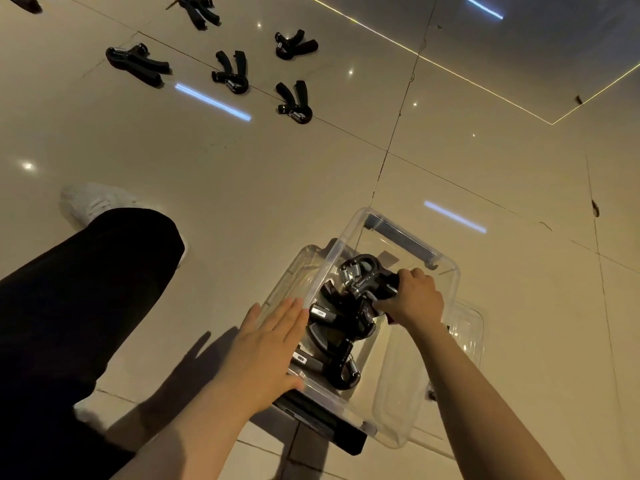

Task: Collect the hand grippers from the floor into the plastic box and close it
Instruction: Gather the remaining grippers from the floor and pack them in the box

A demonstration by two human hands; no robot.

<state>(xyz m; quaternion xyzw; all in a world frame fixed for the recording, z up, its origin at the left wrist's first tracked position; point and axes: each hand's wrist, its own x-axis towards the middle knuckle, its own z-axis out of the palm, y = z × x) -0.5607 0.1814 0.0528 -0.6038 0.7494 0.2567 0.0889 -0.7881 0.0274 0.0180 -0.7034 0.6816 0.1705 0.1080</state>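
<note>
1. The right hand (414, 295) is closing around the handles of a black hand gripper (363, 275) inside the clear plastic box (446, 271).
2. The left hand (268, 344) is lying flat and open against the box's near-left wall.
3. More grippers (337, 344) are piling up in the box.
4. Loose grippers (231, 72) are lying on the tiled floor (242, 174), well apart from the box.
5. A clear lid (465, 327) is sitting under the box.

A glossy tiled floor (242, 174) reflects ceiling lights. A white shoe (91, 202) rests on it, above a black trouser leg (79, 289).
</note>
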